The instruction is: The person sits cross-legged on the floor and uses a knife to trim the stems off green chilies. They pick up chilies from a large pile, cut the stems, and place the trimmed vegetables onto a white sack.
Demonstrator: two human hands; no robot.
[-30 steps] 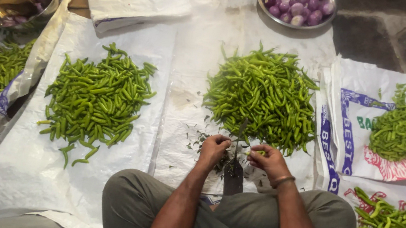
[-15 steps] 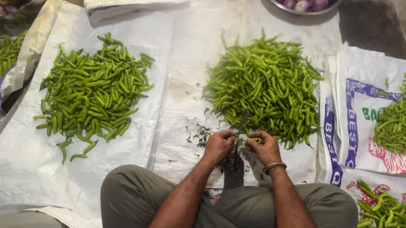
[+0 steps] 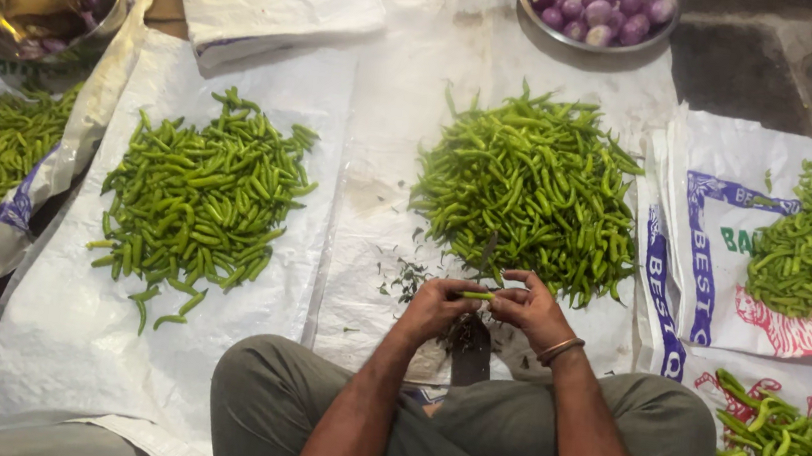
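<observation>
White woven sacks (image 3: 213, 339) are covering the floor, each bearing a heap of produce. The left hand (image 3: 435, 307) and right hand (image 3: 530, 309) are pinching one green chilli (image 3: 476, 295) between them, over an upright blade (image 3: 471, 351) by the knees. It looks light, slim, smooth and easy to snap, so it is best gripped at both ends. Just beyond is lying the big chilli heap (image 3: 531, 191), with a second heap (image 3: 198, 196) lying to the left and a bowl of purple onions (image 3: 598, 5) sitting farther off.

Left hand (image 3: 433, 306) and right hand (image 3: 533, 310) meet close together, fingers (image 3: 510, 294) pinched, forearms angled inward.
</observation>
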